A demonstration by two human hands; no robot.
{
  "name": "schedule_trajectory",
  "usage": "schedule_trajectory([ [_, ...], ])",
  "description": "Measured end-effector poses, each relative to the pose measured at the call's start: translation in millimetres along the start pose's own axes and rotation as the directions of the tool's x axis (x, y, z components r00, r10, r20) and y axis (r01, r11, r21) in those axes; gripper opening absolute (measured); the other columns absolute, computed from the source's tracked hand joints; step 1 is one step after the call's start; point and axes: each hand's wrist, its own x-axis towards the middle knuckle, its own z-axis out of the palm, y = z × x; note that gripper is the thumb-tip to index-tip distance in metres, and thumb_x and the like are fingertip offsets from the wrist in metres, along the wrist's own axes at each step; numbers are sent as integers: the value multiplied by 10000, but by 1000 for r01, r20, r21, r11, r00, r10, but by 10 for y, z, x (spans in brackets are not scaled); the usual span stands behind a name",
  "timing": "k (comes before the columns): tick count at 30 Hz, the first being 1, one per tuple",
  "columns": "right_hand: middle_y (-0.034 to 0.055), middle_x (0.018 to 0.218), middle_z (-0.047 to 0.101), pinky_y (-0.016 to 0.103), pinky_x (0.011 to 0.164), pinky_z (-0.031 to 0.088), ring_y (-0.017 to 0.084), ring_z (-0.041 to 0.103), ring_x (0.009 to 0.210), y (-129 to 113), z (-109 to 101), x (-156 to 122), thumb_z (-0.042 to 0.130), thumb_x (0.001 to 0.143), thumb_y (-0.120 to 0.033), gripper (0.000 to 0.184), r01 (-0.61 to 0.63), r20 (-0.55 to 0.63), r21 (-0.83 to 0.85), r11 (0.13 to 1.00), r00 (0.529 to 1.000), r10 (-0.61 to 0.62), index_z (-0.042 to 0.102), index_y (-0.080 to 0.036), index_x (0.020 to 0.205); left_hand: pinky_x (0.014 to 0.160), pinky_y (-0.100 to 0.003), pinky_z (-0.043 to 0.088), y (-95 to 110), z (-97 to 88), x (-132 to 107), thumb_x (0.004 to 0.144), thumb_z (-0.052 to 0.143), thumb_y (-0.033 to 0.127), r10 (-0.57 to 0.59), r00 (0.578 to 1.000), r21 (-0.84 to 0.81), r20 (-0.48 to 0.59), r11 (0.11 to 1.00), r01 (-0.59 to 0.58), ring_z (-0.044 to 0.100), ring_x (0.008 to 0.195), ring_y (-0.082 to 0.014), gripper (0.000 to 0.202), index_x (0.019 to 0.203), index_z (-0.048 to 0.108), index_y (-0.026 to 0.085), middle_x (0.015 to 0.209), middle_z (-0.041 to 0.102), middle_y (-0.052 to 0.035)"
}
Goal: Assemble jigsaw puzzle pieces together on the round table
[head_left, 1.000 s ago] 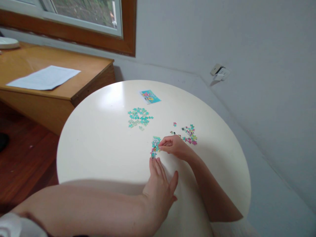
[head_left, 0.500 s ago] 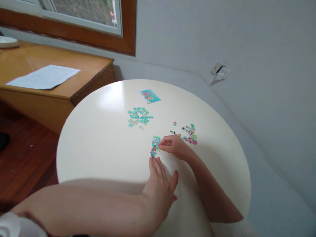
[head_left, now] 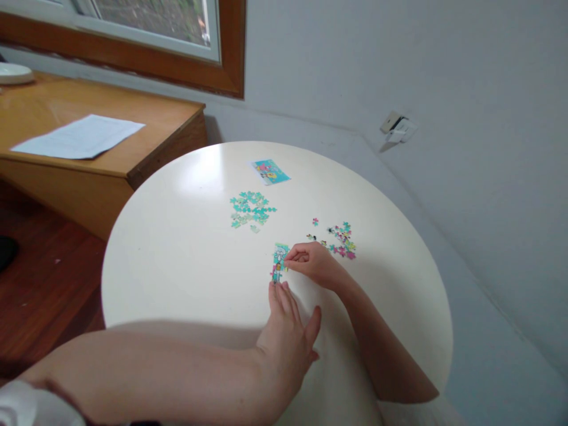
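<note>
On the table (head_left: 177,266), a puzzle strip (head_left: 279,262) is set at frame centre, with the left hand (head_left: 286,331) just below it and the right hand (head_left: 316,264) at its right edge. A heap of pieces (head_left: 251,209) is spread above it, a second heap (head_left: 341,240) to the upper right, and a card (head_left: 270,171) is laid higher up.

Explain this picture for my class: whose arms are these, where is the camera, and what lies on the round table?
No machine here: a person wears a camera on the head, looking down at their own bare arms. On the table lie a strip of joined puzzle pieces, a teal pile, a mixed pile and a picture card. The left hand rests flat, fingertips at the strip's near end. The right hand pinches the strip's right edge; whether it holds a loose piece is too small to tell.
</note>
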Motion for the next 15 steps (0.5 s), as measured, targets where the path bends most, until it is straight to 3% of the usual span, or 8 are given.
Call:
schedule_trajectory([
  [15, 5, 574, 628, 220, 552, 439, 110, 566, 555, -32, 32, -3, 649, 639, -213, 62, -52, -40, 9, 999, 998, 52, 624, -156, 645, 954, -592, 342, 1, 7, -4, 853, 413, 549, 10, 1000, 28, 19, 1000, -10, 444, 1215, -385, 595, 1378, 313, 289, 1301, 486, -232],
])
